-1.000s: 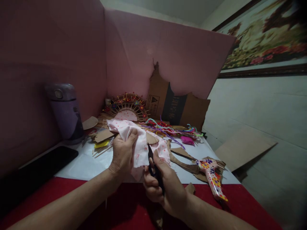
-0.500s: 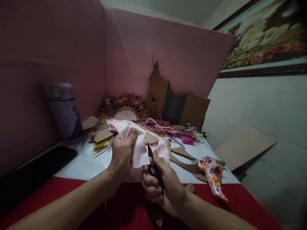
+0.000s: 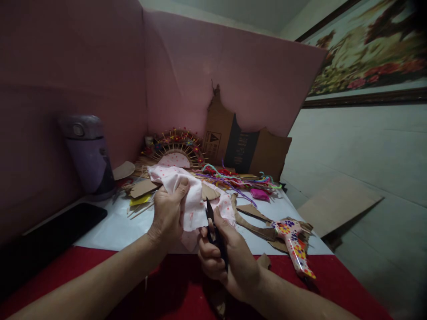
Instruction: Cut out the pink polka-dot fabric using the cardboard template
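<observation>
My left hand (image 3: pixel 168 213) is closed around a bunched piece of pale pink dotted cloth (image 3: pixel 195 202), thumb on top, lifting it just above the table. My right hand (image 3: pixel 222 258) grips small black scissors (image 3: pixel 213 231), with the blades pointing up at the cloth's lower edge. Part of the cloth trails back toward a fan-shaped stick craft (image 3: pixel 176 149) with coloured beads.
A purple flask (image 3: pixel 88 153) stands at the left and a black phone (image 3: pixel 56 229) lies before it. Cardboard scraps (image 3: pixel 256 222), coloured cords (image 3: pixel 238 180) and a flower-patterned glue gun (image 3: pixel 295 249) lie on white paper (image 3: pixel 113 229) over a red cloth (image 3: pixel 173 289). Pink boards wall the back.
My left hand has shifted its grip slightly on the cloth, thumb moved a little left. The scissors and right hand stay almost where they were.
</observation>
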A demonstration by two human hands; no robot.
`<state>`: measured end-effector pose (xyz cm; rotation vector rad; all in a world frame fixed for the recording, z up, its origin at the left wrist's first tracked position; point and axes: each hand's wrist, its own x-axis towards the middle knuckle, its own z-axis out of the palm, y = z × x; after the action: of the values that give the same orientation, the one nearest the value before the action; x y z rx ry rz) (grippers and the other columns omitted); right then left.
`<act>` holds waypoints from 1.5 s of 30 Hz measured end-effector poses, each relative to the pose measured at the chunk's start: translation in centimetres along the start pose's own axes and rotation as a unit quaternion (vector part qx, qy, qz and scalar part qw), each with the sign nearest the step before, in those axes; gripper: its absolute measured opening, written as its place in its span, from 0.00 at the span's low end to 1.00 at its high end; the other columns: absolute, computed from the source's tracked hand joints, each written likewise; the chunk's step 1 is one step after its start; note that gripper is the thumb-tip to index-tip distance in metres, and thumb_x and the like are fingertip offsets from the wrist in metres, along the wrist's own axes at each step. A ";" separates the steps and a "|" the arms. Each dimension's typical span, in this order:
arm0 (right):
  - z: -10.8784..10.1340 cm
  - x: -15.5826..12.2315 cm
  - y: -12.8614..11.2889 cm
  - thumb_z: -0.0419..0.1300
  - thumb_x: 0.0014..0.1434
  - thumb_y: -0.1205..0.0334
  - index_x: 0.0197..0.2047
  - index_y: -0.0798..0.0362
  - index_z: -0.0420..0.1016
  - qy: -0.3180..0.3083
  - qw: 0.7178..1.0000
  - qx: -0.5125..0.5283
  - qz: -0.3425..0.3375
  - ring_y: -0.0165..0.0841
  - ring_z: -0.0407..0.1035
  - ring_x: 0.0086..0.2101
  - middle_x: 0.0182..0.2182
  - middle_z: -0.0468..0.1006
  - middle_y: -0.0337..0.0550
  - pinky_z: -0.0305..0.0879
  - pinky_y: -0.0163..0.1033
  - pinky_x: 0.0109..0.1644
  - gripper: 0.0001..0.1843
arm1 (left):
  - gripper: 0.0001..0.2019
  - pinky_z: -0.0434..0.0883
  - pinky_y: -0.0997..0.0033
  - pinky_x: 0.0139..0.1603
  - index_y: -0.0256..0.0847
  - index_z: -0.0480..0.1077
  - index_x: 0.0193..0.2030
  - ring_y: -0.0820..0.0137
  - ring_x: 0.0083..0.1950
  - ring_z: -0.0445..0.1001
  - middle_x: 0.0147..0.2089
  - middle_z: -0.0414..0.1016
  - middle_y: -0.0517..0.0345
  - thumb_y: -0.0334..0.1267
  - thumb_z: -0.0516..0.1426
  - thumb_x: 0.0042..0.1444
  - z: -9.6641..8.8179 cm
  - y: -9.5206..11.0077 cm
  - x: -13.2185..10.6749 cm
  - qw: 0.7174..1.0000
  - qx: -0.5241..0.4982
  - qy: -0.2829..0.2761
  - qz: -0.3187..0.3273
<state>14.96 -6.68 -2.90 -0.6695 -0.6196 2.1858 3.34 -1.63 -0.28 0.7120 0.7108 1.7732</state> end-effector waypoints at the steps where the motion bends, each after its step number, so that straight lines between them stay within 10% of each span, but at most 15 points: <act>1: 0.0 0.0 0.0 0.46 0.59 0.38 0.28 0.56 0.65 -0.001 1.000 -0.001 0.000 0.18 0.37 0.12 0.13 0.53 0.28 0.31 0.25 0.14 0.28 | 0.13 0.69 0.77 0.19 0.37 0.67 0.29 0.76 0.19 0.67 0.22 0.69 0.65 0.36 0.66 0.38 0.0 0.0 0.0 1.000 0.001 0.001 0.000; 45: 0.3 -0.3 0.8 0.56 0.49 0.34 0.28 0.55 0.65 0.006 0.993 -0.080 -0.086 0.18 0.39 0.12 0.12 0.55 0.27 0.31 0.27 0.15 0.28 | 0.11 0.68 0.80 0.22 0.36 0.67 0.26 0.78 0.20 0.66 0.20 0.68 0.66 0.34 0.66 0.39 0.2 0.0 -0.2 1.000 -0.013 -0.013 -0.010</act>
<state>14.58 -7.45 -3.09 -0.6846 -0.8229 1.9856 3.53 -1.84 -0.17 0.7068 0.6742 1.7497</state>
